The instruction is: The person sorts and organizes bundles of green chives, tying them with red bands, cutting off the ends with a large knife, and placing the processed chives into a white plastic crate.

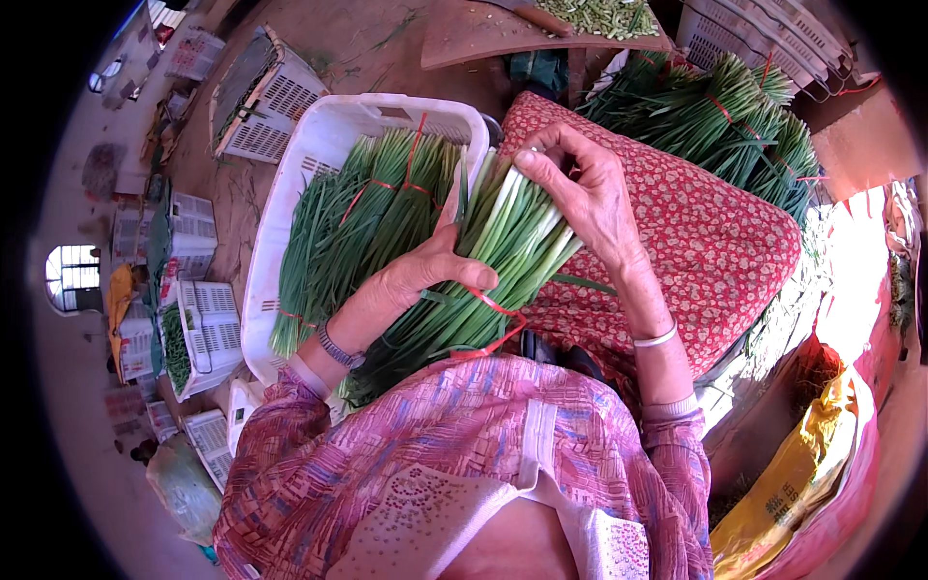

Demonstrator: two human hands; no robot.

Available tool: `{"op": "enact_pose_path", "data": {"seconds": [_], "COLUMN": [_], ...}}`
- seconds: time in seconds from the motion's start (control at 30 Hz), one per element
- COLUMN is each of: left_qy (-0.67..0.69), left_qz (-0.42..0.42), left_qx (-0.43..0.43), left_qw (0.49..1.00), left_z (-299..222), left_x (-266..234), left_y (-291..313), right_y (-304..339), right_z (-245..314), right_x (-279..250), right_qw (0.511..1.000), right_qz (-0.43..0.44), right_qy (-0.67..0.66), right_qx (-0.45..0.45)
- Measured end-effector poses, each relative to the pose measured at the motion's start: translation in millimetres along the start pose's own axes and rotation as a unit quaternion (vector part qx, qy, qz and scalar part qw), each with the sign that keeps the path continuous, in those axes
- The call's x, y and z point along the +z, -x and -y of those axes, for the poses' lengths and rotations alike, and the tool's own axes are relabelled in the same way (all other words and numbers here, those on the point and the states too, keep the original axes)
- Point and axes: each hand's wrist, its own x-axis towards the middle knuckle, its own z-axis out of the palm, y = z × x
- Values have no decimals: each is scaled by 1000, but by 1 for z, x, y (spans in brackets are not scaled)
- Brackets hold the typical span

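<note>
A bunch of long green chives (483,261) with pale stem ends lies across my lap, a red tie (498,314) looped round its lower part. My left hand (430,266) wraps round the bunch from the left, thumb laid over the stalks. At the top, the fingers of my right hand (580,179) pinch at the white stem ends; exactly what sits between those fingertips is partly hidden. Just left of the bunch, a white plastic crate (266,261) holds tied chive bundles (372,203) with red bands.
More tied green bundles (725,116) are piled at the upper right, beside a cardboard box (865,135). A board (464,39) with a knife and chopped pieces stands ahead. White crates (271,106) line the left. A yellow sack (793,483) lies at the lower right.
</note>
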Motion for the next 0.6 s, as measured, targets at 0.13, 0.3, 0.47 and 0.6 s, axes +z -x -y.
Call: {"op": "enact_pose_path", "data": {"seconds": [0.13, 0.3, 0.47, 0.6], "left_qy": [112, 150, 91, 100], "left_qz": [-12, -17, -92, -100], "left_qx": [44, 9, 150, 274], "left_qw": [993, 988, 980, 951], "left_z": [15, -3, -79, -132], "left_x": [-2, -29, -42, -30], "left_y": [-17, -38, -65, -73], "right_y": [-34, -22, -19, -49], "right_z": [-58, -14, 29, 65], "right_x": [-46, -67, -43, -35], "right_qw": [929, 972, 996, 956], "right_qz": [-83, -194, -45, -1], "right_qy": [360, 119, 50, 293], "right_qx": [0, -66, 53, -22]}}
